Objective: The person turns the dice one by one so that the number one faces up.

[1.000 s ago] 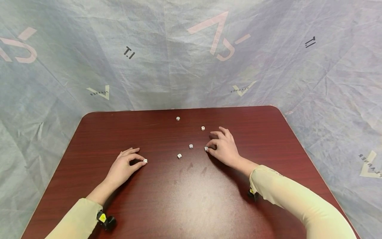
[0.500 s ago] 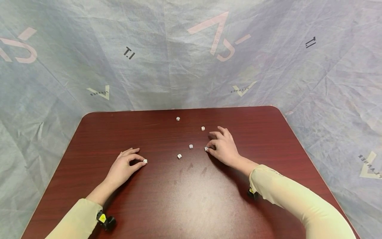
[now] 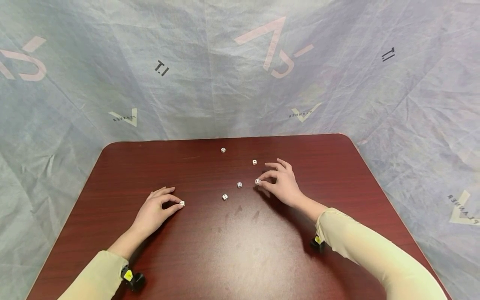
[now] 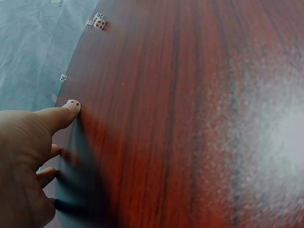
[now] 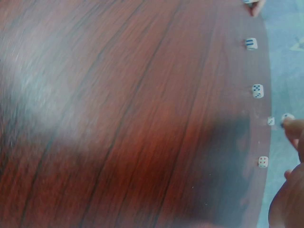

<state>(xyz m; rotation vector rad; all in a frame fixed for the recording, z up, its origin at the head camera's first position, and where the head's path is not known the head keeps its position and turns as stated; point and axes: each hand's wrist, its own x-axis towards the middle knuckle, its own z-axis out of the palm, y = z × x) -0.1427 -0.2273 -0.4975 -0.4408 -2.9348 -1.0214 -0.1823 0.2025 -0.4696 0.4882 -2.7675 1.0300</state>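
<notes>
Between thumb and index finger, my left hand (image 3: 151, 211) pinches a white die (image 3: 182, 203) low over the left middle of the table. The left wrist view shows red pips on that die (image 4: 75, 104) by the thumb tip. My right hand (image 3: 282, 186) pinches another white die (image 3: 257, 181), and its remaining fingers are spread. A shadow lies beneath this hand. Just left of it, a die (image 3: 239, 185) rests on the table, and a further die (image 3: 225, 197) lies nearer the middle. Behind the right hand's die sits one more die (image 3: 254, 162).
One die (image 3: 223, 150) lies close to the far edge of the dark red wooden table (image 3: 225, 258). Grey printed cloth (image 3: 210, 83) hangs behind and along both sides. Each wrist carries a small black camera, such as the left one (image 3: 136, 281).
My right hand has raised its die slightly and shifted it away from me, while its index finger has straightened somewhat. The left hand stays in place with its die.
</notes>
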